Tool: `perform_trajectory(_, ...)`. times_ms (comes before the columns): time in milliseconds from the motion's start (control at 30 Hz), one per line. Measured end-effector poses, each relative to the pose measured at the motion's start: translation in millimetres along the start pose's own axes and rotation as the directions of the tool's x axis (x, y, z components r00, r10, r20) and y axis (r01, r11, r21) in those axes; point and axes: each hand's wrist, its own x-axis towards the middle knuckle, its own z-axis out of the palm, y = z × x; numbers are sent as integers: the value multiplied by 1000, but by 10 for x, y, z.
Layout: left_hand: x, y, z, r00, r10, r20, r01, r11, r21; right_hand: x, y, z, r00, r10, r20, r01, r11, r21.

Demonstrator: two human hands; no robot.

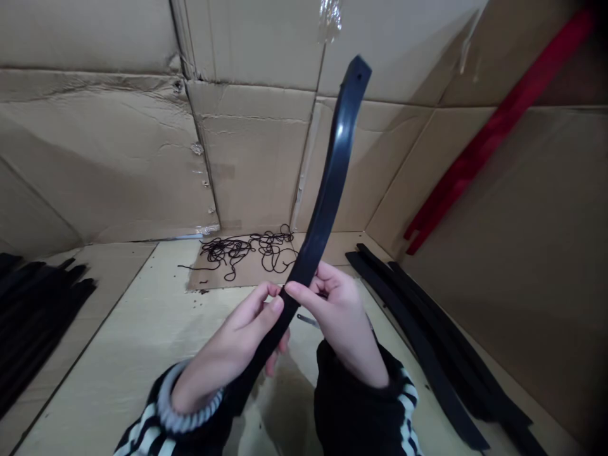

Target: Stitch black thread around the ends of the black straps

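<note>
A long, curved black strip (334, 168), glossy in its upper part and duller lower down, stands tilted in front of me. Its top end is cut square and has a small hole. My left hand (247, 329) wraps round the matte lower part, thumb on top. Just above it, my right hand (335, 297) pinches the same strip, thumb pressed on its face near the line where the surface turns from dull to glossy. The strip's bottom end disappears by my left sleeve. Below the hands, a thin grey metal piece (308, 321) lies on the table, partly hidden by my right hand.
Tangled black cord (228, 250) lies on a cardboard piece (247, 277) at the back. Several black strips (427, 329) rest on the right, and a pile of dark pieces (38, 316) on the left. Cardboard walls (256, 152) enclose the table; a red band (498, 133) hangs at right.
</note>
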Motion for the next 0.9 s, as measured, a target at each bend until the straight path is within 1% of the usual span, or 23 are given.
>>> perform_trajectory(67, -58, 15, -2, 987, 69, -143, -36, 975, 218, -1, -6, 42, 997, -24, -72, 16, 994, -104)
perform_trajectory(133, -104, -29, -2, 952, 173, -254, -72, 929, 363, -10, -2, 95, 996, -50, -73, 39, 989, -140)
perform_trajectory(167, -126, -60, -9, 932, 209, -295, -81, 916, 393, -18, 1, 123, 997, -59, -57, 50, 989, -139)
perform_trajectory(200, -151, -90, -24, 921, 217, -323, -82, 919, 385, -28, 3, 150, 998, -62, -30, 57, 989, -133)
perform_trajectory(233, -182, -112, -47, 920, 194, -341, -69, 936, 346, -40, 4, 175, 998, -63, 6, 63, 990, -126)
perform_trajectory(300, -267, -123, -115, 930, 88, -358, -10, 977, 213, -67, 3, 218, 994, -72, 88, 82, 989, -122)
perform_trajectory(367, -382, -94, -194, 929, -2, -371, 40, 995, 95, -96, 5, 259, 979, -80, 185, 103, 987, -121)
perform_trajectory(433, -509, -48, -259, 933, -11, -360, 37, 997, 64, -129, 17, 303, 955, -64, 289, 97, 990, -99)
perform_trajectory(500, -625, -4, -296, 952, -7, -306, 30, 997, 72, -168, 36, 348, 923, -30, 384, 57, 997, -60)
perform_trajectory(567, -716, 30, -302, 962, -12, -272, 39, 995, 96, -215, 55, 391, 901, -20, 432, 35, 999, -28)
perform_trajectory(633, -776, 48, -292, 960, -9, -281, 44, 992, 121, -267, 64, 429, 904, -45, 425, 60, 998, -22)
perform_trajectory(700, -810, 44, -285, 956, 10, -295, 30, 991, 132, -323, 62, 459, 916, -89, 392, 115, 992, -43)
perform_trajectory(767, -830, 12, -288, 957, 29, -287, 0, 995, 101, -378, 56, 479, 922, -132, 363, 173, 982, -83)
perform_trajectory(833, -843, -45, -299, 971, 47, -234, -43, 999, 21, -431, 47, 487, 922, -162, 352, 219, 968, -127)
perform_trajectory(900, -852, -121, -309, 989, 53, -137, -63, 995, -76, -480, 31, 485, 915, -189, 356, 259, 953, -160)
